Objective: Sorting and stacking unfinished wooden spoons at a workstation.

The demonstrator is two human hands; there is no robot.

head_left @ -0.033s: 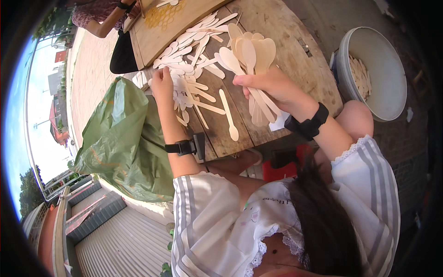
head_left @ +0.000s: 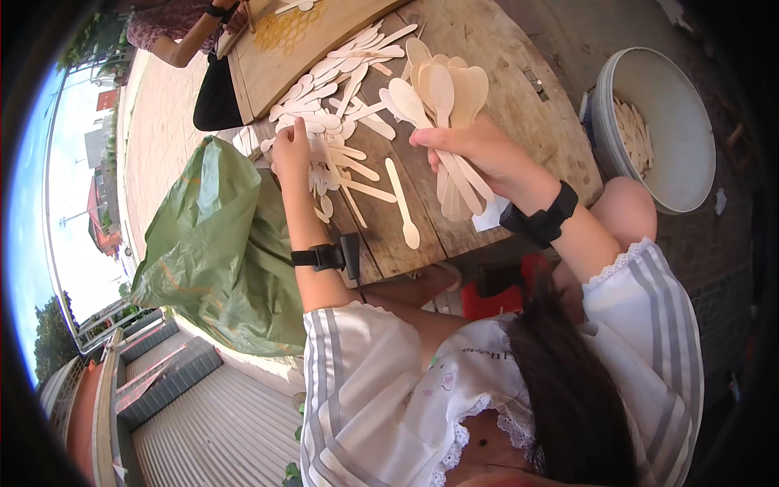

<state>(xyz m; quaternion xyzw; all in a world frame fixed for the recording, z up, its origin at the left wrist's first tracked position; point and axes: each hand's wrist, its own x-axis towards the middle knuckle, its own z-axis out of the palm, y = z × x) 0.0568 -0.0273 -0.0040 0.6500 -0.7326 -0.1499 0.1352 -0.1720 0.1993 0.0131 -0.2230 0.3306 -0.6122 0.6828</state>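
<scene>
My right hand (head_left: 483, 154) is closed around a fanned bunch of wooden spoons (head_left: 442, 89), their rounded bowls up and handles sticking out below the fist. My left hand (head_left: 292, 152) is closed at the near left edge of a heap of loose wooden spoons (head_left: 320, 101). A pale tip shows beside its fingers; whether it is held, I cannot make out. Between the hands, a single wooden spoon (head_left: 403, 203) lies apart on the plank table (head_left: 519, 122), bowl toward me.
A green plastic bag (head_left: 219, 252) hangs at the table's left edge. On the right stands a white bucket (head_left: 682, 130) with wooden pieces inside. A raised board (head_left: 341, 32) with yellow rubber bands (head_left: 288, 28) lies at the back; another person's arm (head_left: 191, 40) is beside it.
My left hand has shifted slightly to the right and turned, with one digit now pointing up. The bunch in my right hand has moved very slightly right.
</scene>
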